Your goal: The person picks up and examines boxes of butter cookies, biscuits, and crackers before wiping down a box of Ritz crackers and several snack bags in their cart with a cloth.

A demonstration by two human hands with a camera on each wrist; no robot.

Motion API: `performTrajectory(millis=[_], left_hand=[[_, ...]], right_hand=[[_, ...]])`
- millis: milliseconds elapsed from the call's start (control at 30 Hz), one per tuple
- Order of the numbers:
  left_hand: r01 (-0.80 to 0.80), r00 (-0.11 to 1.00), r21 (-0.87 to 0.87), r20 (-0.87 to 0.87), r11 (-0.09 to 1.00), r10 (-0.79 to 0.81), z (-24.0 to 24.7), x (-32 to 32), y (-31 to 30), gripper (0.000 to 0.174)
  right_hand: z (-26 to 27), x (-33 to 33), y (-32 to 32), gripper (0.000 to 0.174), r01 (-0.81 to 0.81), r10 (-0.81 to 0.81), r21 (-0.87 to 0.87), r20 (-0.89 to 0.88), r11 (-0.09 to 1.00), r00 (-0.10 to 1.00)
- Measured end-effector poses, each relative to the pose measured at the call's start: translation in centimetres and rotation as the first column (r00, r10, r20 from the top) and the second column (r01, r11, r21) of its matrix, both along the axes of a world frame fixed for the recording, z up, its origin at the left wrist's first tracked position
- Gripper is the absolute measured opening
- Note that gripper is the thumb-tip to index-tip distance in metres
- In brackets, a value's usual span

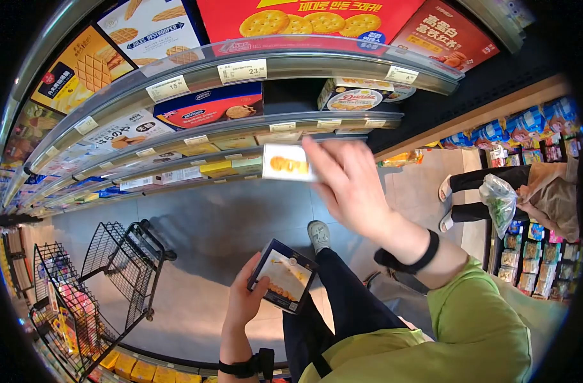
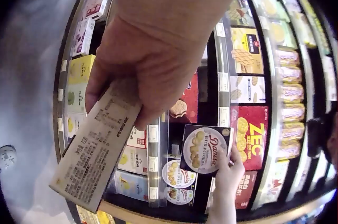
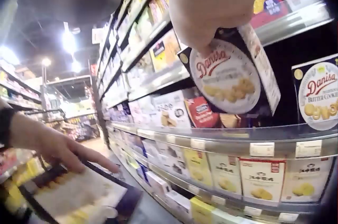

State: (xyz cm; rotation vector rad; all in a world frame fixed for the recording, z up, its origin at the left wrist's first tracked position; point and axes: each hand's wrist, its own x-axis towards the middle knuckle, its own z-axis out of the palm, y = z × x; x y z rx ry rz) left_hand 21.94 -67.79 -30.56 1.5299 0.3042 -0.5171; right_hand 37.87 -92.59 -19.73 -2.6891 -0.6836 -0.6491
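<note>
My right hand (image 1: 352, 182) grips a Danisa butter cookie box (image 3: 227, 79) from above, out in front of the shelf. Its dark front with a round white label shows in both wrist views; in the head view only a pale side with cookies (image 1: 282, 164) shows. Low and near my body, my left hand (image 1: 245, 299) holds a flat dark cookie box (image 1: 282, 273) by its edge, thumb over the picture face. In the left wrist view that box turns a pale side printed with small text (image 2: 95, 150). More Danisa boxes (image 3: 319, 97) sit on the shelf.
A tiered shelf of cookie boxes with price rails (image 1: 240, 70) curves across the front. A black wire shopping cart (image 1: 122, 262) stands to the left with goods in it. To the right, another person holds a plastic bag of greens (image 1: 499, 201) near snack racks (image 1: 531, 252).
</note>
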Motion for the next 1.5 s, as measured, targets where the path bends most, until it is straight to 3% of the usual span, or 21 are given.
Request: performTrajectory(millis=[33,67,133,167,200,267,333,367,400,467,567,733,967,1100,1167,1300,1333,1467,1500], left_hand=[[0.039,0.996,0.091,0.076,0.995,-0.046,-0.4,-0.2,0.6,0.045],[0.071,0.984,0.184,0.147,0.98,-0.098,-0.8,-0.5,1.1,0.044],[0.061,0.99,0.161,0.119,0.985,-0.08,-1.3,-0.9,1.9,0.04],[0.062,0.994,0.111,0.085,0.992,-0.072,-1.5,-1.3,2.3,0.038],[0.061,0.997,0.063,0.048,0.996,-0.064,-0.9,-1.3,2.4,0.036],[0.05,0.997,0.06,0.056,0.997,-0.053,0.7,-1.4,2.0,0.033],[-0.064,0.998,-0.084,0.0,0.994,0.065,2.9,-1.0,1.5,0.039],[-0.08,0.997,-0.162,0.003,0.983,0.082,3.2,-1.1,1.4,0.049],[-0.084,0.996,-0.146,-0.006,0.986,0.084,3.0,-1.2,1.7,0.049],[-0.007,0.986,-0.25,0.159,0.968,0.048,2.4,-1.6,2.3,0.055],[0.048,0.978,-0.312,0.206,0.949,0.018,4.2,-1.3,2.4,0.056],[0.058,0.988,-0.268,0.155,0.962,-0.017,5.7,-1.5,3.0,0.052],[0.056,0.992,-0.188,0.12,0.981,-0.034,6.0,-2.1,4.2,0.05],[-0.028,0.999,-0.192,0.041,0.981,0.036,4.9,-1.6,3.9,0.048],[-0.046,0.999,-0.191,0.011,0.98,0.049,4.5,-0.3,3.0,0.048],[-0.041,0.998,-0.095,0.04,0.995,0.045,3.9,3.3,1.1,0.046],[-0.007,0.998,-0.045,0.059,0.999,0.01,3.9,4.1,0.7,0.045],[-0.022,0.998,-0.178,0.055,0.984,0.032,2.6,5.9,-1.3,0.044],[-0.045,0.996,-0.194,0.065,0.98,0.059,1.9,6.0,-1.7,0.042]], right_hand=[[1.4,-1.2,-0.1,0.051,-0.023,0.071,0.163,-0.293,0.986,0.953],[2.2,-1.9,-0.3,0.047,0.003,0.182,0.323,-0.543,0.946,0.82],[0.8,-2.4,-0.9,0.04,0.114,0.393,0.591,-0.655,0.799,0.646],[-0.1,-2.9,-0.8,0.038,0.247,0.487,0.673,-0.698,0.697,0.525],[-0.2,-2.9,-0.9,0.038,0.252,0.487,0.674,-0.698,0.694,0.525],[-0.5,-2.7,-0.9,0.04,0.32,0.561,0.628,-0.778,0.709,0.284],[-0.8,-2.5,-0.7,0.042,0.378,0.611,0.641,-0.762,0.668,0.212],[-1.2,-2.5,-0.6,0.042,0.35,0.621,0.649,-0.757,0.675,0.205],[-1.4,-2.4,-0.5,0.042,0.317,0.629,0.658,-0.751,0.683,0.204],[-1.0,-2.4,-0.3,0.036,0.245,0.626,0.656,-0.755,0.714,0.197],[-0.5,-2.8,0.1,0.035,0.216,0.61,0.646,-0.763,0.732,0.212],[-0.1,-3.7,0.9,0.04,0.2,0.584,0.638,-0.766,0.744,0.27],[-0.1,-4.4,1.9,0.038,0.109,0.606,0.647,-0.751,0.755,0.261],[-0.5,-3.9,1.4,0.054,0.007,0.449,0.462,-0.865,0.887,0.225],[-0.6,-2.9,1.3,0.055,0.023,0.364,0.365,-0.93,0.931,0.053],[-1.8,-0.1,-0.3,0.053,0.061,0.335,0.348,-0.928,0.935,0.161],[-0.8,0.6,-0.6,0.053,0.096,0.356,0.37,-0.924,0.924,0.139],[-0.9,3.9,-2.4,0.053,0.122,0.386,0.394,-0.919,0.911,0.084],[-1.1,4.7,-2.9,0.053,0.067,0.419,0.436,-0.891,0.898,0.174]])
